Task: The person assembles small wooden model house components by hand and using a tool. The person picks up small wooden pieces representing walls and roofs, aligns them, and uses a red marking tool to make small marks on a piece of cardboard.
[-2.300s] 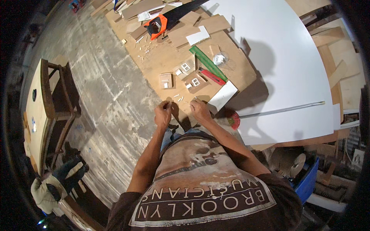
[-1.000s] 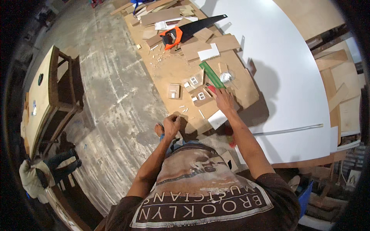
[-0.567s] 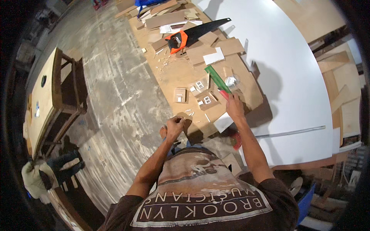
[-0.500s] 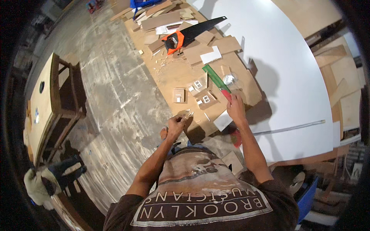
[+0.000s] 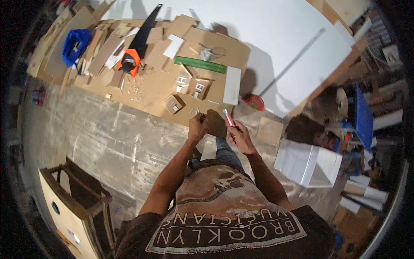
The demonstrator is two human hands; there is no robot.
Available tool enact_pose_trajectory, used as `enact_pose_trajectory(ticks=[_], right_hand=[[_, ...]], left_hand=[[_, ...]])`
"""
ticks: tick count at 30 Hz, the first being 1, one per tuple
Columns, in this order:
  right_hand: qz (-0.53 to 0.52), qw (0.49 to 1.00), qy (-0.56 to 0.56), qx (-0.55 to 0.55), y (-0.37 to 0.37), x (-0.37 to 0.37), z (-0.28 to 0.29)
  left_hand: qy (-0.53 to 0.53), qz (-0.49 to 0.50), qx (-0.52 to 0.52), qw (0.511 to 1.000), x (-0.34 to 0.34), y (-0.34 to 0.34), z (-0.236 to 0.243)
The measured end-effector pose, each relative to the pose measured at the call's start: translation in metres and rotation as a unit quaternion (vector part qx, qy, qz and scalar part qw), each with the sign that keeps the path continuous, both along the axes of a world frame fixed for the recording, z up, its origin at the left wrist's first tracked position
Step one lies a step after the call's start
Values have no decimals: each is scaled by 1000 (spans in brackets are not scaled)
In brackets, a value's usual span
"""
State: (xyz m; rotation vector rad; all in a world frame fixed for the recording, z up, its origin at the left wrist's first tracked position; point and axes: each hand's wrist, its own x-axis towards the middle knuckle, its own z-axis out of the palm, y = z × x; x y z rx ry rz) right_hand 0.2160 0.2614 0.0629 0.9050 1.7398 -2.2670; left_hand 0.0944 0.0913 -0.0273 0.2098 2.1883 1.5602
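Note:
My right hand [image 5: 242, 137] is closed around a red utility knife [image 5: 229, 119], its silver tip pointing up toward the table edge. My left hand [image 5: 198, 127] is at the table's near edge, fingertips pinched together; whatever is between them is too small to make out. Just past the left hand, a small cardboard model piece [image 5: 173, 104] lies near the edge. Behind it stand two more model pieces, a left one [image 5: 183, 81] and a right one [image 5: 200, 88], both with white window frames. A green ruler [image 5: 200, 64] lies behind them.
A handsaw [image 5: 129, 61] with an orange and black handle rests among wood and cardboard offcuts [image 5: 105, 55]. A white rectangular piece [image 5: 233, 85] lies right of the models. A large white board [image 5: 280, 39] spreads behind. At right stands a white box [image 5: 308, 163]; a wooden table [image 5: 67, 207] is lower left.
My right hand has drawn back from the green ruler toward my body with the knife. The ruler now lies more crosswise in view. My view has turned to the right.

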Motion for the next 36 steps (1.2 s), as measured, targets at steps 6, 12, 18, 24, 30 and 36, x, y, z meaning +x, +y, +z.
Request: enact_pose_trajectory(ticks=[6,12,18,24,30,36], right_hand=[[-23,985,60,160,-42,68,-68],[-84,995,-1,48,-81,69,-64],[-109,989,45,-92,-94,60,-82],[-47,979,34,-195,-114,48,-60],[-51,862,217,455,-131,49,-48],[108,812,85,568,-122,60,-36]], left_hand=[[210,-107,-127,964,-1,-11,-27],[126,-41,12,991,-4,-38,-43],[-43,-14,-3,999,17,-74,-13],[-392,-96,244,882,64,-81,-1],[-417,-33,292,860,68,-71,21],[-309,8,201,930,69,-58,34]])
